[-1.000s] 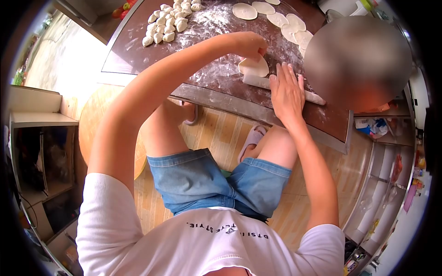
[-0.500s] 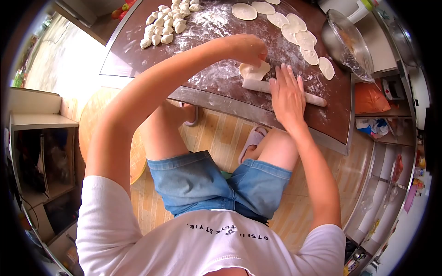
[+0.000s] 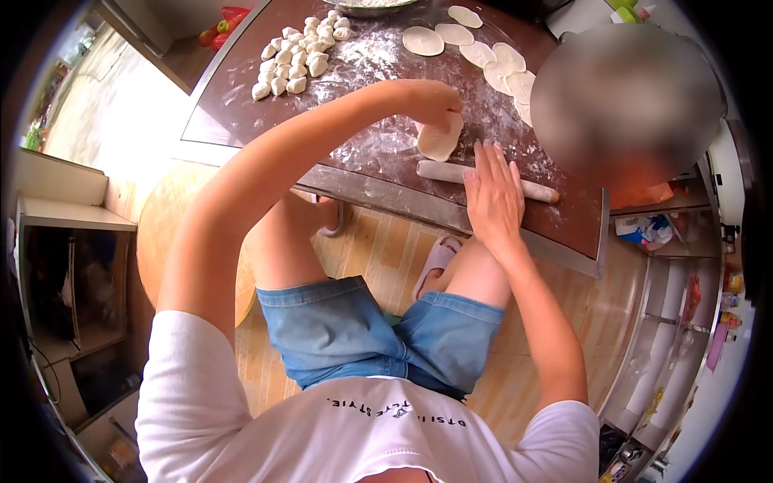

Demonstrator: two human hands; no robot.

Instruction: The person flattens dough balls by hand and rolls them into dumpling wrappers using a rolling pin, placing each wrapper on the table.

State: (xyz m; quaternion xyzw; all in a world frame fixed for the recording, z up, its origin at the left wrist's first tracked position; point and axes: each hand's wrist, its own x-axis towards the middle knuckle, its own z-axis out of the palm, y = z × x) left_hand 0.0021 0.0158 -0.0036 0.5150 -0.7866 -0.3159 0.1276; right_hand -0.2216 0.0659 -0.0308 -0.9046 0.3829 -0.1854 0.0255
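My left hand [image 3: 433,103] is closed on the upper edge of a thin round dough wrapper [image 3: 440,143], which is slightly tilted over the floured table. Just below the wrapper lies a pale rolling pin [image 3: 441,171]. My right hand [image 3: 495,201] rests flat on the pin, fingers stretched out and pointing away from me. Rolled dough wrappers [image 3: 423,41] lie in an overlapping trail beyond my hands. Small dough pieces [image 3: 296,58] are gathered at the far left of the table.
The brown table [image 3: 211,113] has a metal edge and flour on top. A bowl [image 3: 370,8] stands at the far edge. A blurred round patch covers the right corner. Shelves [image 3: 668,322] stand at the right, and a round wooden stool [image 3: 173,217] at the left.
My left hand has lifted and turned the wrapper. My right hand and the rolling pin have come slightly nearer me. The blurred patch now covers where a metal bowl showed.
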